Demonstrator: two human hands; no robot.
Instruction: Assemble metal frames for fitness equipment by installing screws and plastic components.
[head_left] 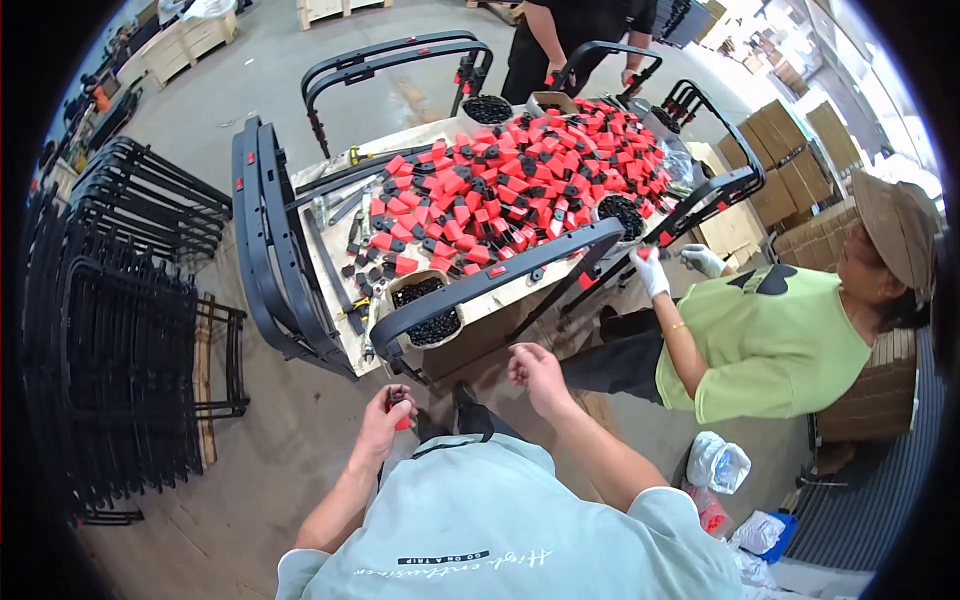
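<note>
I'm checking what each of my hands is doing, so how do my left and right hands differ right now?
The left hand is closed around a small red and black part; the right hand holds nothing that shows, its fingers loosely curled. The left hand sits lower and nearer the body; the right hand is raised closer to the black frame on the table. Both are bare, unlike the co-worker's gloved hand.

The heaped small red-and-black plastic clips [520, 180] looked smooth and slightly glossy; the curved black metal tube frame [500, 275] had a matt coating (paint or powder, unclear). The pale wooden worktable [330, 250] appeared rough.
</note>
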